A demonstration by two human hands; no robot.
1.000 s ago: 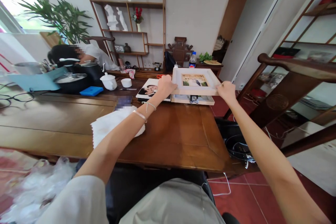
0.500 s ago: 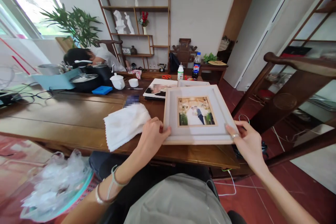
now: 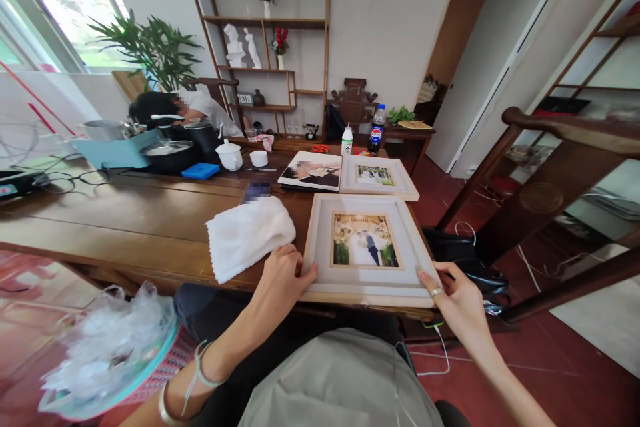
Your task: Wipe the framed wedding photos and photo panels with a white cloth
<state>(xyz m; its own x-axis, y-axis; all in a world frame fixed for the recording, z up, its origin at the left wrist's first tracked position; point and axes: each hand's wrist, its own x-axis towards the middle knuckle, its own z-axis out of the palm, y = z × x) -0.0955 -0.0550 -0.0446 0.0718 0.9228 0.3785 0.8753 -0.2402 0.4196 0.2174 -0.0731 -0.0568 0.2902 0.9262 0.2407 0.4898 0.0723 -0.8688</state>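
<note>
A pale wooden picture frame with a wide white mat and a wedding photo lies at the table's front edge. My left hand grips its left side near the lower corner, thumb on the rim. At the lower right corner, my right hand pinches the border with the thumb on top; the fingers beneath are partly hidden. Left of the frame, a folded white cloth rests on the wood, close to my left hand. Behind it lie a second picture frame and a photo album.
On the dark wooden table stand a white lidded pot, a blue box and a cola bottle. A basket of plastic bags sits at lower left. A wooden chair stands right. A person leans at the far side.
Both hands have brought the picture frame down and toward me, to the table's front edge. The second frame behind it now shows in full.
</note>
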